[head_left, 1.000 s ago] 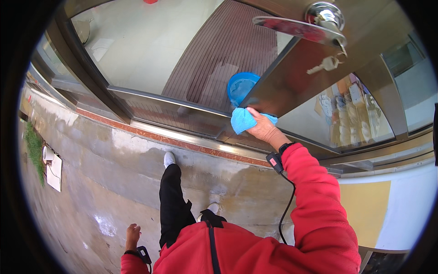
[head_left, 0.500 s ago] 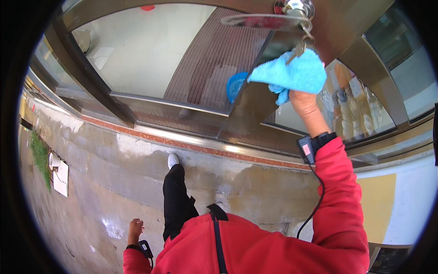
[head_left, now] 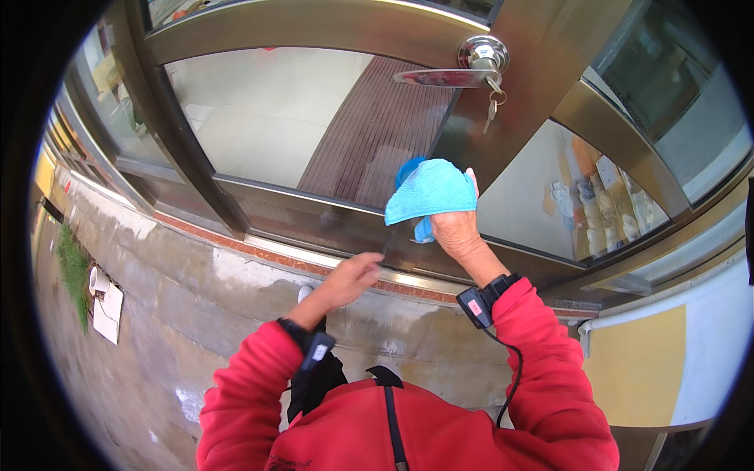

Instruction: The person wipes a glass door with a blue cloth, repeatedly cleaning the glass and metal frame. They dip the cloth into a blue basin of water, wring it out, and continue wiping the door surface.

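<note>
Both forearms reach up from the lower edge, elbows out to the sides. My right hand (head_left: 457, 233) is raised ahead of me, right of centre, wrist fairly straight, its fingers mostly hidden behind the one blue cloth (head_left: 430, 191); they are closed on it, a fingertip showing at its right edge. The cloth drapes over the hand in front of the metal-framed door (head_left: 514, 118); whether it touches the metal I cannot tell. My left hand (head_left: 351, 281) is lower and to the left, angled in toward the cloth but apart from it; its fingers are loosely bent, not closed, a little blurred, nothing seen in them. Counts: two red sleeves (head_left: 247, 385), two black wrist devices (head_left: 316, 349), one on each wrist; one cable (head_left: 516, 385) running down from the right one. On the door, one lever handle (head_left: 444, 78), and one ring of keys (head_left: 492, 110) hanging just below the lock; how many keys, too small to tell. One blue basin (head_left: 407, 168) behind the glass, partly covered by the cloth. Off left on the ground, one patch of grass (head_left: 72, 271) and one white board (head_left: 107, 314) near it.
</note>
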A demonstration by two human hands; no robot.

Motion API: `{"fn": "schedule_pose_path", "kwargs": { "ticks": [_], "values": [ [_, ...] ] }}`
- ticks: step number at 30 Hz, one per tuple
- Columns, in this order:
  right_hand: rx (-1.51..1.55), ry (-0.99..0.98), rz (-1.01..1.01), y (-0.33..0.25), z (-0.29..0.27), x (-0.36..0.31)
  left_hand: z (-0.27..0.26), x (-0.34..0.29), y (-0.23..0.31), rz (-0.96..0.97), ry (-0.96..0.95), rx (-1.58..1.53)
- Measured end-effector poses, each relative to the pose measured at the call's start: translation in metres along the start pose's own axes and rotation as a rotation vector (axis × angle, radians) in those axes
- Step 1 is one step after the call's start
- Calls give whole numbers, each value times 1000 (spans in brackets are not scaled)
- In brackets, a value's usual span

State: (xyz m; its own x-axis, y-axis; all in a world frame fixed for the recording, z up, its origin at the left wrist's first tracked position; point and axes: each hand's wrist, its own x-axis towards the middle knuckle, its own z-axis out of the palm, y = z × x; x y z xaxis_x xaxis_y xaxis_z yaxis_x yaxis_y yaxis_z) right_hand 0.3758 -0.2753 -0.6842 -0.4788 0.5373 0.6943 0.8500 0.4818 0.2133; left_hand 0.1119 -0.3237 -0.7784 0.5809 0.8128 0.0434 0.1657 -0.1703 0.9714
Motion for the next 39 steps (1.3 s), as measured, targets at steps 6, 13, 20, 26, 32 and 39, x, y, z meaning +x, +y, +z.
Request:
{"fn": "schedule_pose_path", "kwargs": {
  "ticks": [6, 13, 20, 26, 32, 39],
  "values": [
    [105, -23, -60, -57, -59, 6, 47, 73, 74, 156, 434, -164],
    [62, -111, -120, -79, -97, -41, 20, 67, 121, 495, 612, 648],
    [407, -403, -138, -57, -140, -41, 5, 54, 158, 708, 841, 1091],
    [5, 288, 89, 54, -185, 71, -31, 62, 211, 414, 729, 1127],
    [-310, 571, -15, 152, -200, 193, -102, 121, 192, 299, 1392, 1564],
    [-352, 690, -104, 165, -175, 219, -236, 195, 156, 522, 1489, -269]
  ]
}}
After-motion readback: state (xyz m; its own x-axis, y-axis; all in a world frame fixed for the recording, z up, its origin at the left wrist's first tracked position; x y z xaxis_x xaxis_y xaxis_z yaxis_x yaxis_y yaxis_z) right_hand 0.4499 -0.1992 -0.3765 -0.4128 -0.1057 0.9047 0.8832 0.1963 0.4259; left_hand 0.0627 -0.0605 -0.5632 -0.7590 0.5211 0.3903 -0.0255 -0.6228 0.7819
